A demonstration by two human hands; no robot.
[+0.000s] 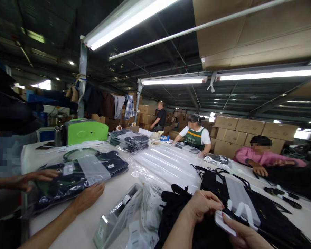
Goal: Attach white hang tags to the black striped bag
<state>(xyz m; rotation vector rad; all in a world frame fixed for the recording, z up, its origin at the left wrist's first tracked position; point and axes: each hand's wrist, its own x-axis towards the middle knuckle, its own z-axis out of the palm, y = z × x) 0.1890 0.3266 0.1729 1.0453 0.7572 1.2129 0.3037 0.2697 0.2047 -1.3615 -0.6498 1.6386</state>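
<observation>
At the lower right, my left hand [202,206] is closed in a pinch; what lies between its fingertips is too small to make out. My right hand [245,232] grips a white tag [224,223], its thumb resting on top, just below the left fingertips. White loops [245,211] curve up beside the right hand. Under and around both hands lies a heap of black fabric with straps [175,199]. Beyond them a black garment [219,186] is spread flat, with a translucent white strip [239,197] across it.
A grey tape dispenser [118,214] and a plastic bag of white tags [151,204] stand left of me. A co-worker's hands [89,197] touch a bagged dark garment [98,167]. Clear plastic bags [168,164] cover the table's middle. Two more people work across the table.
</observation>
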